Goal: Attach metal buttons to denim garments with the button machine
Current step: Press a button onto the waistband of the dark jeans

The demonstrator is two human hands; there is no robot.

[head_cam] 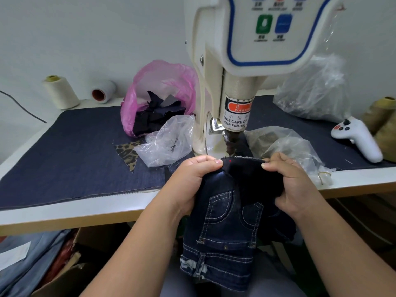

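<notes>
Denim garment (222,221) edge between both hands, under button machine (233,133).

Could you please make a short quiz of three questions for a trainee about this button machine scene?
1. True or false: both hands grip the denim garment.
2. Where does the red dot fall? A: on the fabric near the left hand; B: on the pink bag; C: on the white controller.
3. Which hand is nearer the white controller?

Key:
1. True.
2. A.
3. The right hand.
</notes>
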